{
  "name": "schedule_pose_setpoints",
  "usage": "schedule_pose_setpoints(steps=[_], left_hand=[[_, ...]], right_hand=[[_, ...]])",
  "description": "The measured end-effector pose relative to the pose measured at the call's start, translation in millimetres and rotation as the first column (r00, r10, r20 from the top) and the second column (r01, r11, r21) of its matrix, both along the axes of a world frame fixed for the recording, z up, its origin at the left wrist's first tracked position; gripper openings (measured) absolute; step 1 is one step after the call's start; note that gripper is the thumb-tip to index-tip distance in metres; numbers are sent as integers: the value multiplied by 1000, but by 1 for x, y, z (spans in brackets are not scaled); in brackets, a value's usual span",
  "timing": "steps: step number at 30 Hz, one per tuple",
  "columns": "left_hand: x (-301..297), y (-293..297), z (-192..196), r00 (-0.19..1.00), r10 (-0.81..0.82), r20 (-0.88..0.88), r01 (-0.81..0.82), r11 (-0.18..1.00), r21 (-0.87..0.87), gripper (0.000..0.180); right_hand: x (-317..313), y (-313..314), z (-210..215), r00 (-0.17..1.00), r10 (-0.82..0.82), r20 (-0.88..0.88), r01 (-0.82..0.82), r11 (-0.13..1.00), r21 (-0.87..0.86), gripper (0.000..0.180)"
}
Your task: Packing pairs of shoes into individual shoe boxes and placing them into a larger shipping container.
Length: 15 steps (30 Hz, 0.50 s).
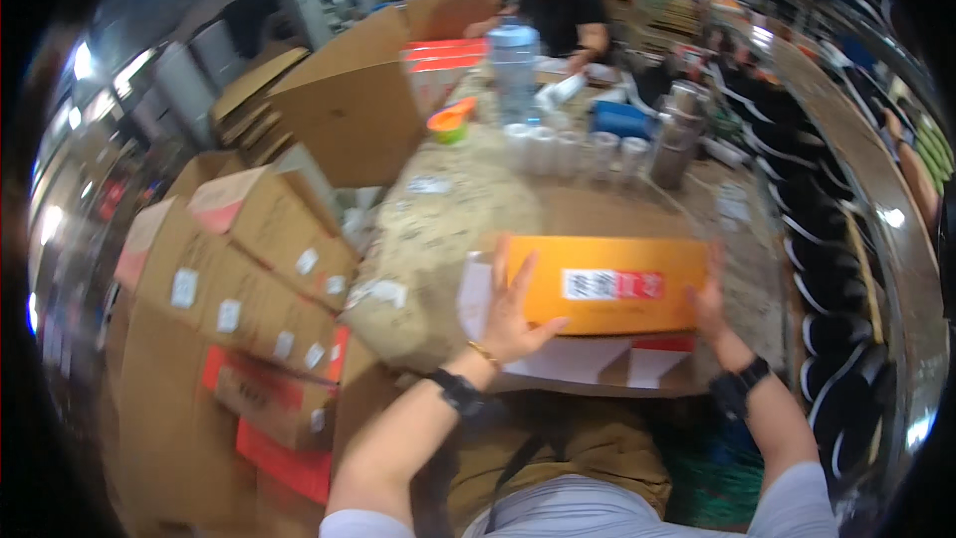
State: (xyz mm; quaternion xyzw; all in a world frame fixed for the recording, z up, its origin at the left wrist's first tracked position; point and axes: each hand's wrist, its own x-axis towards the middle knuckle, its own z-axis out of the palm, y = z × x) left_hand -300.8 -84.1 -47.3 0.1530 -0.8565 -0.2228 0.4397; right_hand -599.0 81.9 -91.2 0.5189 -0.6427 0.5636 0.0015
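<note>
An orange rectangular box point(607, 284) with a white and red label lies on the table's near edge, on top of white paper sheets point(573, 357). My left hand point(510, 309) presses flat against the box's left end, fingers spread upward. At the right end of the box, my right hand point(709, 304) holds it with fingers up along the side. Both wrists wear dark watches. The box is gripped between the two hands.
The speckled table point(448, 219) carries a row of white cups point(573, 149), a clear water jug point(514, 65), a metal flask point(677, 134) and an orange dish point(450, 120). Stacked cardboard cartons point(249, 289) stand left. Dark shoes point(827, 259) line the right. Another person point(563, 5) works at the far end.
</note>
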Motion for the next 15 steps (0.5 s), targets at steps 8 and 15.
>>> schedule_pose_setpoints(steps=[8,15], left_hand=[[85,18,-6,954,-243,-173,296,697,653,116],[330,96,129,966,226,-127,-111,803,585,92]], right_hand=[[19,21,35,626,374,684,-549,835,46,71],[165,-60,53,504,795,338,-851,525,35,84]])
